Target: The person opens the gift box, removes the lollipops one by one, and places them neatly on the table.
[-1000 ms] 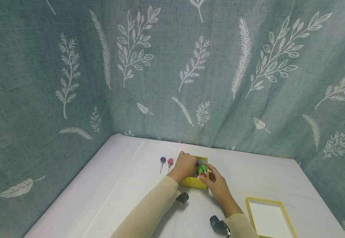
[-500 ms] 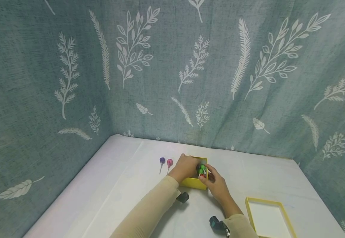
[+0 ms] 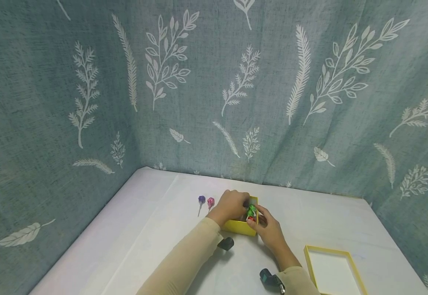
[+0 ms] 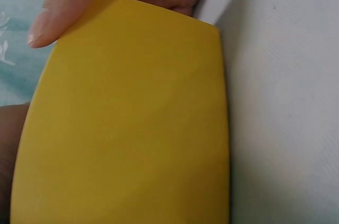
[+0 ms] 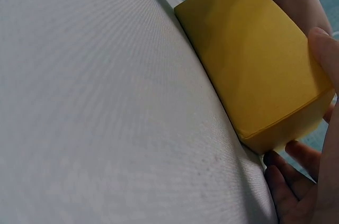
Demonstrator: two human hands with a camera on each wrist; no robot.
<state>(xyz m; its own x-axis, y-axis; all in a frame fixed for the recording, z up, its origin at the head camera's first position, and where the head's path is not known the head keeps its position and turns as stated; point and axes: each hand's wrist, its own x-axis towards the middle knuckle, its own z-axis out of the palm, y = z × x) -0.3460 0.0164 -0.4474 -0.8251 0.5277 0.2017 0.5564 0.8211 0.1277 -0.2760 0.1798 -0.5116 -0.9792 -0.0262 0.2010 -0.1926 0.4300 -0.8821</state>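
A yellow box (image 3: 238, 228) stands on the white-covered table. Inside it lie lollipops, with green wrappers (image 3: 252, 210) and a red one (image 3: 251, 218) showing at the right end. From the left, my left hand (image 3: 231, 204) reaches over the rim into the box; its fingertips are mostly hidden, so I cannot tell what they hold. My right hand (image 3: 270, 230) grips the box's right end. In the right wrist view its thumb (image 5: 324, 49) lies at the upper edge and its fingers are against the end wall.
Left of the box lie a purple lollipop (image 3: 201, 199) and a pink lollipop (image 3: 211, 201). A shallow yellow-rimmed lid (image 3: 334, 271) rests at the front right, inner side up. A patterned curtain (image 3: 214, 102) hangs behind and on the left of the table.
My left hand has shifted slightly right inside the box, and its fingers now show nearer the green lollipops. The right hand keeps its place on the box.
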